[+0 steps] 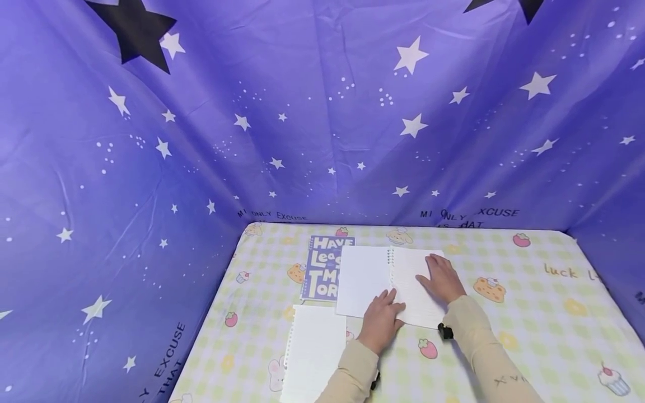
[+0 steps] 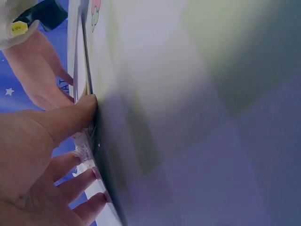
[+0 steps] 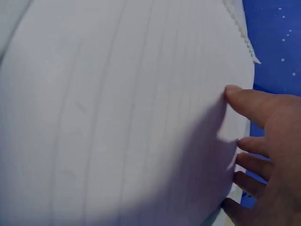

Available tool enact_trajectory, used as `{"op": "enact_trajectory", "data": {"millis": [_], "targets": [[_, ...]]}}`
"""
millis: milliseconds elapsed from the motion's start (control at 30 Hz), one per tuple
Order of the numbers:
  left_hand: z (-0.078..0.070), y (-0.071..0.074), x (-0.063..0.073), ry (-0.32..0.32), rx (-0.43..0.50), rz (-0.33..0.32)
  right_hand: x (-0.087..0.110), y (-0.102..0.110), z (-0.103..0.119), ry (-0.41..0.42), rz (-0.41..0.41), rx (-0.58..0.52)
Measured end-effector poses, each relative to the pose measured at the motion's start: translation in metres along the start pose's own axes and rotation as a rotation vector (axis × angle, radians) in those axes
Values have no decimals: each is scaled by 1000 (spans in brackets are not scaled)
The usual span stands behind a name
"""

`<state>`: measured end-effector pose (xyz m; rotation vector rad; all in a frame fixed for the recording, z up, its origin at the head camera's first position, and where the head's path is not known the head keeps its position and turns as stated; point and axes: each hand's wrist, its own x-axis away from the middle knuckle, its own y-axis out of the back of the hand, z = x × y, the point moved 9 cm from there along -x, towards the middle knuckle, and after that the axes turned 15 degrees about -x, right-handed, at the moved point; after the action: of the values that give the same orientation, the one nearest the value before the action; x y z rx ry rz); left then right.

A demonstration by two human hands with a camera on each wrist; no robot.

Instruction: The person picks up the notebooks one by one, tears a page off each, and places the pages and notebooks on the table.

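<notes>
An open loose-leaf notebook [image 1: 363,274] lies flat, with a row of binding rings down its middle. My left hand [image 1: 381,323] rests at its lower edge near the rings, fingers spread over the paper. In the left wrist view the thumb [image 2: 77,115] touches the notebook's edge and the other fingers lie on the page. On the right-hand page [image 1: 415,299], my right hand [image 1: 444,280] lies with fingers extended near the upper outer corner. Faint ruled lines cross that page in the right wrist view, where the fingertips [image 3: 233,89] touch the paper.
A purple notebook cover [image 1: 319,274] with large white lettering lies partly under the open notebook's left side. Nearer, a white sheet [image 1: 314,352] with holes along its left edge lies by the left forearm. A checked cloth [image 1: 549,324] covers the table; purple star-printed curtains [image 1: 322,140] surround it.
</notes>
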<state>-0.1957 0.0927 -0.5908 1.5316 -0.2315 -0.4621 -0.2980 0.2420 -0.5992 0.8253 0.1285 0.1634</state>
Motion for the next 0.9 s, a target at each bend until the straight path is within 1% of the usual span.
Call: {"op": "enact_trajectory", "data": {"millis": [67, 167, 233, 300, 533, 633, 800, 900], "targets": [[0, -1, -1, 5, -1, 8, -3, -1, -4, 4, -5, 10], [1, -2, -2, 14, -7, 15, -7, -2, -7, 34, -25, 26], [1, -3, -2, 17, -9, 19, -8, -2, -8, 58, -36, 56], [2, -3, -2, 18, -7, 18, -9, -2, -10, 63, -40, 70], [2, 3, -1, 23, -11, -15, -13, 0, -18, 41, -33, 46], [2, 5, -1, 27, -9, -14, -15, 2, -19, 33, -34, 38], [2, 2, -2, 27, 0, -1, -16, 6, -18, 9, -33, 44], [1, 0, -3, 28, -1, 1, -17, 9, -19, -26, -44, 60]]}}
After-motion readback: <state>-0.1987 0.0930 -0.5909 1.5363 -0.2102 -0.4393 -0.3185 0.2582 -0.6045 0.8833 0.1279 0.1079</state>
